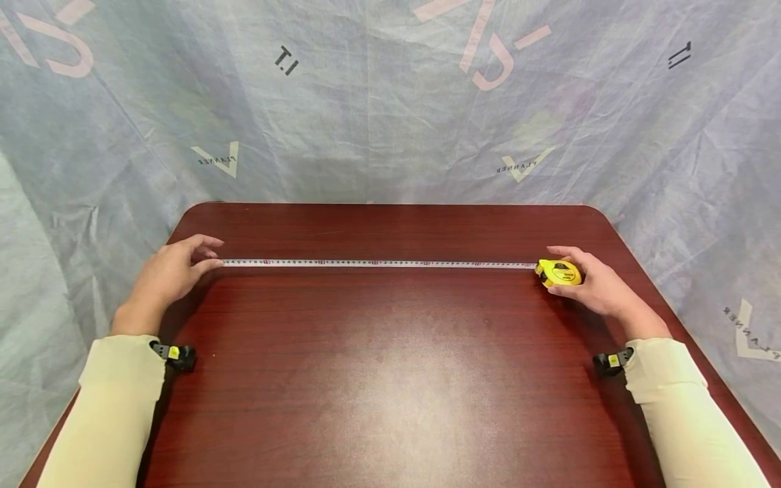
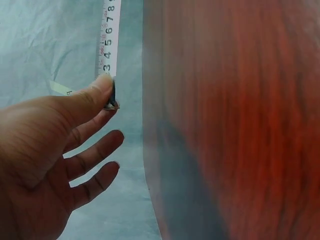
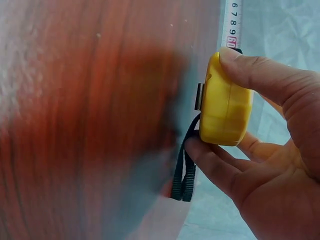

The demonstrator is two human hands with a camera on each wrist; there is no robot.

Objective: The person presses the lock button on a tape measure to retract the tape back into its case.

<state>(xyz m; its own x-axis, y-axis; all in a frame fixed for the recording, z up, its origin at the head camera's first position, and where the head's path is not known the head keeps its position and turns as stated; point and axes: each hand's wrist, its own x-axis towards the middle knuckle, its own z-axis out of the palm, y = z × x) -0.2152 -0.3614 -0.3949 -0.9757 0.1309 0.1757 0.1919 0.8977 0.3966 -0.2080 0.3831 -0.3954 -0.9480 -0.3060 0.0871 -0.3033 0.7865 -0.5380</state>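
A yellow tape measure is in my right hand, its case held between thumb and fingers. The white numbered blade runs straight across to the left side. There my left hand pinches the blade's end between thumb and forefinger, near the 3 mark in the left wrist view, while its other fingers stay apart. In the right wrist view the blade leaves the yellow case around the red 60 mark. A black wrist strap hangs from the case beside the fingertips.
The dark red wooden table has rounded far corners. Behind and around it hangs a grey printed sheet. Each wrist carries a small black camera, the left one and the right one, at the cuffs of pale sleeves.
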